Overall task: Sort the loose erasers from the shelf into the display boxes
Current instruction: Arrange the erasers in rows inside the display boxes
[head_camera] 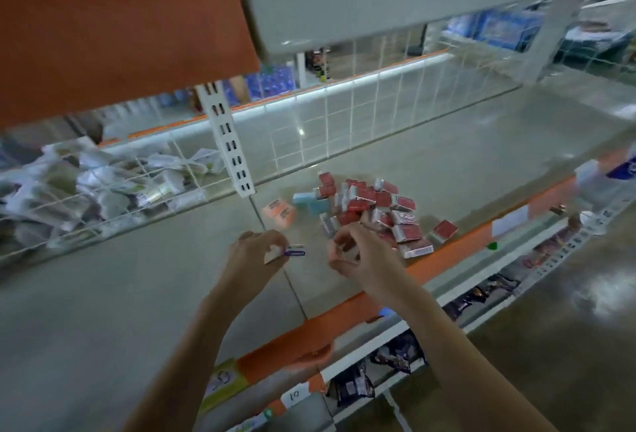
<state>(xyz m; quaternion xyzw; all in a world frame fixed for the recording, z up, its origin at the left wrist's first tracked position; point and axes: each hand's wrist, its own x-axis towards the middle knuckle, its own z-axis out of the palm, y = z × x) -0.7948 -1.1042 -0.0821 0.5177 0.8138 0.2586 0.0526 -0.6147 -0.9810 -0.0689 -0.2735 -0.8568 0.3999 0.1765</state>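
Fingers (275, 252) left — pinch eraser (295, 252) | right hand (354, 252) curled — eraser pile (375, 208) just beyond

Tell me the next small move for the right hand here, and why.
Probably close the right hand on one red eraser at the near edge of the red pile. Its curled fingers sit right at that pile and seem to hold nothing yet, while the left hand already pinches a small eraser. No display box is in view.

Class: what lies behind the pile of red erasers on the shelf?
Behind the red eraser pile is bare shelf, then a white wire grid fence. The right hand hides the pile's near edge.
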